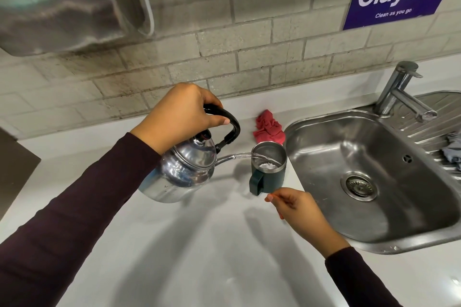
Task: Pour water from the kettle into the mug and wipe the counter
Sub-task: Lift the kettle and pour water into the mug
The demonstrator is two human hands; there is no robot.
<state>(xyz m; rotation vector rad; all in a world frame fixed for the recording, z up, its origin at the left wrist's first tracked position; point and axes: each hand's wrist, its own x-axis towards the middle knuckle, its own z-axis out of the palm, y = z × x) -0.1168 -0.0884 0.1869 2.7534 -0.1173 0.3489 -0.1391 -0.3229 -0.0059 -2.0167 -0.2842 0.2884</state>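
Pouring step's on: the left hand (183, 113) grips the shiny steel kettle's (185, 172) black handle, streaming water into the dark green steel-lined mug (268, 172) at the white counter's (199, 244) sink-side edge. The right hand (296, 208) is loosely curled, empty, just beside the mug. Next he'll probably level the kettle, then grab the red cloth (268, 127) behind the mug.

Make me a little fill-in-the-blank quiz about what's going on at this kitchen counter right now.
1. The left hand tilts the steel kettle by its black ____.
2. Water streams from the spout into the dark green ____.
3. A crumpled ____ cloth lies on the counter behind the mug.
4. The right hand hovers near the mug, beside the steel ____.

Missing words: handle; mug; red; sink
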